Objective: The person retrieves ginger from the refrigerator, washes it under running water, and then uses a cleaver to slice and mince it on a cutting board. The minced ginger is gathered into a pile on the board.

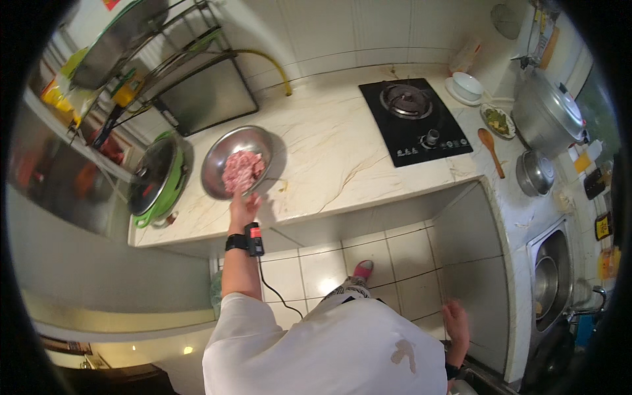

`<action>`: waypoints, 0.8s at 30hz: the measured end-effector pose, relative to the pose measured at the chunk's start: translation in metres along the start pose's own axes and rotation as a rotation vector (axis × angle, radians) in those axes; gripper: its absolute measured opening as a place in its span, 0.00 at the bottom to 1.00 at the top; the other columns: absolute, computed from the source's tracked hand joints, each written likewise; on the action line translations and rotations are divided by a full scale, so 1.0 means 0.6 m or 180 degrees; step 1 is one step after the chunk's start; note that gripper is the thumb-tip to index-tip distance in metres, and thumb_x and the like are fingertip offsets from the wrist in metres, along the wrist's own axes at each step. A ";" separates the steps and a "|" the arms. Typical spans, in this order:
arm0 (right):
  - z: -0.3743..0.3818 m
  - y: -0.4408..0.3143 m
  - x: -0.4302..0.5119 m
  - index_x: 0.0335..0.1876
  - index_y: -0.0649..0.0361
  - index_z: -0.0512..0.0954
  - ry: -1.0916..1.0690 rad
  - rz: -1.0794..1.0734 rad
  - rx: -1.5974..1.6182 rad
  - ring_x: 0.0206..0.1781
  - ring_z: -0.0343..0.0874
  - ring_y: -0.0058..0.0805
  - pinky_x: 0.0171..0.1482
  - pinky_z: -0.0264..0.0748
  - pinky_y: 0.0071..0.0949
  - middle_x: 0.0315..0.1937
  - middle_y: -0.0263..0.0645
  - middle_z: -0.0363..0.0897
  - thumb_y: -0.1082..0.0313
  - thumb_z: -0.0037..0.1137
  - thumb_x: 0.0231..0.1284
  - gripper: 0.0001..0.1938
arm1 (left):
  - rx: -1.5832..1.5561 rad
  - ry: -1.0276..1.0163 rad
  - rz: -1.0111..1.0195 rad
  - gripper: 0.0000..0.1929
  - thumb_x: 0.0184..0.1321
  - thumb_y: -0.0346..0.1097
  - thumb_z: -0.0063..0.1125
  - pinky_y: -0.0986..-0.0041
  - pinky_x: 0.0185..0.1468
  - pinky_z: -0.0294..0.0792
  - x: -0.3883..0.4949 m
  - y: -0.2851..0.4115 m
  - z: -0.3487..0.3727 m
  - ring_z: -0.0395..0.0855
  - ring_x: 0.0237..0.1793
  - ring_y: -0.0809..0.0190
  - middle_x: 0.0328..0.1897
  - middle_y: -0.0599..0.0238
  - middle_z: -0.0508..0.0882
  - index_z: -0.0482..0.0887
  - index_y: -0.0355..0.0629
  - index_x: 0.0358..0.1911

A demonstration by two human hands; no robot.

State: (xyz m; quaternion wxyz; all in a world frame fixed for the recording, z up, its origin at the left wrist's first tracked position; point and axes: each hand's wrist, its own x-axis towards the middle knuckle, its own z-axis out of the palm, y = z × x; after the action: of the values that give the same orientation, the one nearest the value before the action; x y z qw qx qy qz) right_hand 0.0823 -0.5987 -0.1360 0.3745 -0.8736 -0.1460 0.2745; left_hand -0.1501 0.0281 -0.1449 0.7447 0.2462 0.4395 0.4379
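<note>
Pink minced meat (243,170) lies in a round stainless steel bowl (214,160) on the marble-patterned counter. My left hand (243,206) is at the near rim of this bowl, its fingertips at the lower edge of the meat; whether it grips the rim cannot be made out. A black strap with a small device circles the left wrist. My right hand (456,318) hangs low beside my body, slightly blurred, away from the counter, and its fingers are not clear. Left of the bowl stands a green pan with a glass lid (157,170).
A built-in gas hob (414,121) sits right of the bowl. Further right are a white bowl (467,87), a plate of green food (497,121), a wooden spoon (489,148), a large aluminium pot (545,113), metal bowls (534,173) and a sink (563,266). A metal rack (182,54) stands back left.
</note>
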 end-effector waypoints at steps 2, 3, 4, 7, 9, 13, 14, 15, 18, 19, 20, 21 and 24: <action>-0.005 -0.009 0.031 0.50 0.68 0.74 -0.0101 0.0036 0.0166 0.38 0.80 0.31 0.42 0.74 0.29 0.34 0.49 0.80 0.65 0.55 0.59 0.17 | -0.0689 -0.0203 -0.0189 0.19 0.59 0.48 0.58 0.64 0.39 0.79 0.061 -0.004 -0.005 0.82 0.34 0.55 0.33 0.55 0.81 0.75 0.37 0.41; -0.006 -0.018 0.047 0.49 0.68 0.74 -0.0192 0.0036 0.0225 0.38 0.80 0.30 0.42 0.74 0.29 0.34 0.48 0.80 0.64 0.55 0.59 0.17 | -0.0799 0.0444 -0.0037 0.14 0.63 0.42 0.53 0.70 0.36 0.80 0.086 -0.014 -0.001 0.82 0.34 0.56 0.34 0.56 0.81 0.75 0.36 0.40; -0.008 -0.029 0.064 0.49 0.67 0.74 -0.0309 0.0162 0.0274 0.38 0.80 0.29 0.42 0.73 0.28 0.34 0.48 0.80 0.64 0.55 0.59 0.17 | -0.0521 0.0491 -0.0017 0.13 0.64 0.40 0.51 0.72 0.31 0.79 0.101 -0.020 0.000 0.82 0.29 0.57 0.31 0.56 0.81 0.75 0.35 0.38; -0.032 -0.073 0.123 0.49 0.67 0.74 -0.0354 0.0428 -0.0437 0.39 0.80 0.29 0.42 0.74 0.28 0.35 0.47 0.81 0.63 0.55 0.60 0.17 | -0.0253 0.0576 0.0069 0.10 0.64 0.35 0.47 0.76 0.24 0.78 0.100 -0.030 0.002 0.81 0.24 0.59 0.28 0.56 0.81 0.75 0.34 0.35; -0.034 -0.105 0.154 0.49 0.66 0.74 -0.0223 0.0093 -0.0368 0.39 0.80 0.30 0.42 0.74 0.28 0.35 0.47 0.81 0.63 0.55 0.60 0.16 | -0.0202 0.0501 0.0137 0.08 0.63 0.32 0.46 0.78 0.23 0.78 0.075 -0.032 0.012 0.82 0.24 0.60 0.28 0.57 0.81 0.76 0.33 0.33; -0.033 -0.154 0.209 0.49 0.66 0.74 -0.0242 -0.0217 0.0038 0.37 0.80 0.30 0.41 0.74 0.28 0.34 0.47 0.80 0.64 0.54 0.59 0.16 | -0.0321 0.0552 0.0059 0.05 0.58 0.28 0.51 0.77 0.24 0.77 0.002 -0.068 0.065 0.81 0.24 0.63 0.29 0.59 0.81 0.77 0.34 0.30; -0.034 -0.163 0.223 0.49 0.66 0.74 -0.0293 -0.0302 -0.0179 0.37 0.79 0.30 0.41 0.74 0.28 0.35 0.47 0.80 0.64 0.54 0.59 0.16 | -0.0221 0.0550 0.0107 0.05 0.57 0.29 0.52 0.78 0.24 0.77 -0.015 -0.083 0.085 0.80 0.24 0.64 0.29 0.60 0.81 0.78 0.34 0.30; -0.036 -0.171 0.237 0.50 0.66 0.74 -0.0369 -0.0367 -0.0341 0.37 0.79 0.29 0.41 0.74 0.27 0.35 0.46 0.80 0.65 0.54 0.59 0.16 | -0.0150 0.0595 0.0148 0.06 0.57 0.30 0.54 0.78 0.24 0.76 -0.029 -0.099 0.107 0.80 0.24 0.65 0.29 0.60 0.81 0.78 0.33 0.31; -0.042 -0.192 0.275 0.52 0.64 0.74 -0.0623 -0.0556 -0.0526 0.38 0.79 0.28 0.43 0.73 0.27 0.36 0.45 0.80 0.65 0.54 0.59 0.17 | 0.0004 0.0253 -0.0210 0.06 0.56 0.30 0.54 0.80 0.24 0.75 -0.050 -0.127 0.169 0.79 0.24 0.66 0.29 0.61 0.81 0.79 0.33 0.33; -0.042 -0.198 0.286 0.52 0.64 0.74 -0.0707 -0.0626 -0.0424 0.39 0.79 0.28 0.43 0.73 0.27 0.36 0.45 0.80 0.65 0.54 0.59 0.17 | 0.0056 0.0220 -0.0359 0.05 0.56 0.28 0.52 0.80 0.24 0.74 -0.049 -0.134 0.193 0.79 0.23 0.65 0.29 0.60 0.81 0.78 0.33 0.33; -0.044 -0.201 0.295 0.53 0.64 0.74 -0.0790 -0.0636 -0.0539 0.39 0.79 0.28 0.44 0.73 0.27 0.36 0.45 0.80 0.65 0.54 0.59 0.18 | 0.0095 0.0190 -0.0304 0.06 0.56 0.29 0.53 0.80 0.24 0.74 -0.049 -0.144 0.215 0.79 0.24 0.65 0.29 0.60 0.82 0.78 0.33 0.34; -0.046 -0.203 0.303 0.53 0.64 0.73 -0.0860 -0.0652 -0.0559 0.40 0.79 0.28 0.44 0.73 0.27 0.37 0.45 0.80 0.65 0.54 0.59 0.18 | 0.0205 0.0185 -0.0275 0.08 0.56 0.30 0.54 0.79 0.23 0.74 -0.045 -0.156 0.241 0.80 0.24 0.65 0.30 0.59 0.82 0.78 0.32 0.35; -0.049 -0.190 0.314 0.53 0.65 0.73 -0.1026 -0.0469 -0.0717 0.40 0.78 0.26 0.45 0.73 0.26 0.37 0.44 0.80 0.64 0.54 0.60 0.18 | 0.0257 0.0299 -0.0218 0.10 0.57 0.32 0.58 0.78 0.17 0.71 -0.013 -0.191 0.308 0.79 0.19 0.65 0.27 0.58 0.81 0.78 0.29 0.31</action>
State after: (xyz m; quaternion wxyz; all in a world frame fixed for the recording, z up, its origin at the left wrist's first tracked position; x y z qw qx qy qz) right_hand 0.2459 -0.4515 -0.1053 0.2653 -0.8416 -0.2973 0.3645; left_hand 0.0588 -0.0319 -0.1364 0.7272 0.2400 0.4993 0.4052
